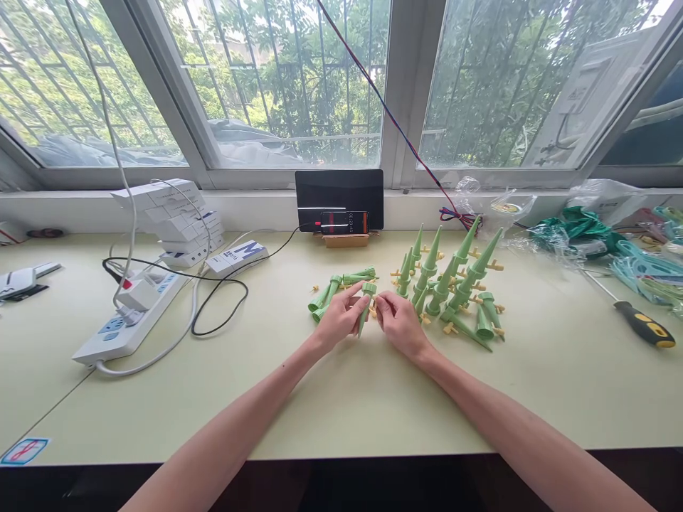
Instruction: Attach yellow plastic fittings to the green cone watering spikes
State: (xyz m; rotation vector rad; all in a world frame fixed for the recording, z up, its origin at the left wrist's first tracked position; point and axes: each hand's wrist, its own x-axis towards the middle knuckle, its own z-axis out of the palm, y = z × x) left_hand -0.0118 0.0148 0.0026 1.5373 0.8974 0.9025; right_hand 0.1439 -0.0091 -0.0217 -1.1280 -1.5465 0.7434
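My left hand (pixel 339 315) is closed on a green plastic cone spike (pixel 366 304), its thumb and fingers round the wide top end, tip pointing toward me. My right hand (pixel 398 320) is pinched shut right beside that top end, on a small yellowish piece too small to name. To the right lies a pile of green cone spikes (pixel 453 284) with small yellow valve pieces. Left of my hands lie a few more green spikes (pixel 329 290) on the pale table (pixel 320 398).
A white power strip (pixel 128 316) with plugs and black and white cables lies at left, with stacked white boxes (pixel 173 217) behind it. A phone (pixel 344 222) leans on a black panel by the window. A yellow-black screwdriver (pixel 637 321) and bagged green parts (pixel 576 227) lie at right.
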